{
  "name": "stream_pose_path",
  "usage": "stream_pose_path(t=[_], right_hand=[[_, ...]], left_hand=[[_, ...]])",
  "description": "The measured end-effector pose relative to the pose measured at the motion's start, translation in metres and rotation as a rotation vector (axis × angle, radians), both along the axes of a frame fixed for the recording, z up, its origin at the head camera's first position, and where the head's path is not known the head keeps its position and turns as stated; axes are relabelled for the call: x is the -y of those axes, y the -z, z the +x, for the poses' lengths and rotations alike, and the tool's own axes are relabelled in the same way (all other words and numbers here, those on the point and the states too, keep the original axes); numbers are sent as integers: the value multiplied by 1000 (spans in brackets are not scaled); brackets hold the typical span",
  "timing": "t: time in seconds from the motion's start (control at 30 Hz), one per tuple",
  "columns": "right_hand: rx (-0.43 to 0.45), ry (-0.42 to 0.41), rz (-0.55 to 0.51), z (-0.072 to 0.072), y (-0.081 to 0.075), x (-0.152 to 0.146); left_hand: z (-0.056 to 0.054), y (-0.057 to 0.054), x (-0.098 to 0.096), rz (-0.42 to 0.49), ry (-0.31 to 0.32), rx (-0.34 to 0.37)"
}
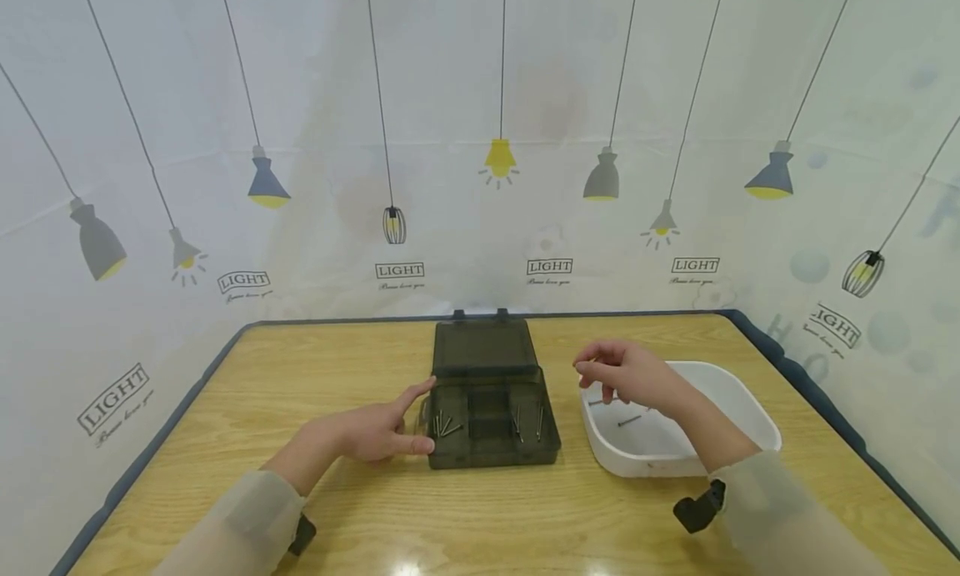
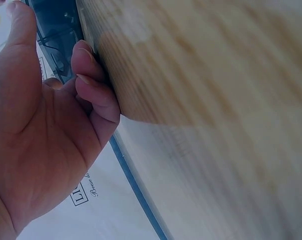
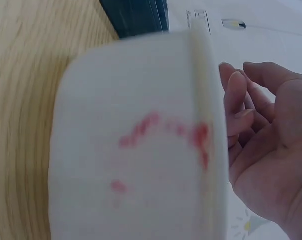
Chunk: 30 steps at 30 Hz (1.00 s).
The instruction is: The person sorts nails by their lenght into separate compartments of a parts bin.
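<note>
Fasteners (image 1: 447, 424) of thin metal, screws or nails too small for me to tell apart, lie in a dark translucent box (image 1: 491, 457) at the middle of a wood-grain table (image 1: 450, 526), seen over my head-camera feed. One cluster fans out at the box's left end and others lie toward its right; the lid (image 1: 483, 347) is open, leaning away toward the back edge. More fasteners rest on the floor of a white tray (image 1: 645, 466) just beside the box, to the right.

A person's left hand (image 1: 375, 430) braces the box's left side, forefinger and thumb spread apart, each tip touching near a corner, while my left-wrist feed shows other fingers folded toward the palm. The right hand (image 1: 630, 376) hovers above the tray's left rim, fingers bent and the tips of thumb and forefinger close together; I cannot tell whether anything is pinched between them.

On my right-wrist feed, red marks (image 3: 145, 125) streak the tray's outer wall, slightly blurred. Pale sleeves (image 1: 232, 513) cover both forearms, and behind the table hangs a white sheet (image 1: 442, 167) printed with pendant lamps and the word "LIGHT."
</note>
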State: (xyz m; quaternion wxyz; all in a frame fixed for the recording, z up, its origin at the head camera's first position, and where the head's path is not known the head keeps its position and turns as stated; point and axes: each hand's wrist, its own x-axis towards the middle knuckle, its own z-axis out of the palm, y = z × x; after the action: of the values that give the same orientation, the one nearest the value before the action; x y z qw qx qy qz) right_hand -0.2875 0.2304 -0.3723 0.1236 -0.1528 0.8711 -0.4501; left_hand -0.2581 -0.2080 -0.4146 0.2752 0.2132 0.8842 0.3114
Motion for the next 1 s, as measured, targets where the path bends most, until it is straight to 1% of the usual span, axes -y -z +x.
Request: stream_pose_path(t=[0.2,0.3,0.43,0.63,0.7,0.87,1.0], right_hand=[[17,-10,34,-2,2,-31],[48,-28,46,-2,7,-44],[94,-57,91,-1,16,-56],[163,-54,157,-2,29,-69],[174,-59,170,-3,33,-73],[198,-108,201,-5,43,-80],[195,-113,233,-8,50,-80]], left_hand=[[1,-2,-1,-9,-9,6],[1,-3,-1,-3,-13,11],[1,-2,-1,-1,-16,12],[0,0,-1,-15,-5,0],[0,0,-1,-19,-2,-2],[0,0,-1,-11,-6,0],[1,-1,-2,-10,-6,-1]])
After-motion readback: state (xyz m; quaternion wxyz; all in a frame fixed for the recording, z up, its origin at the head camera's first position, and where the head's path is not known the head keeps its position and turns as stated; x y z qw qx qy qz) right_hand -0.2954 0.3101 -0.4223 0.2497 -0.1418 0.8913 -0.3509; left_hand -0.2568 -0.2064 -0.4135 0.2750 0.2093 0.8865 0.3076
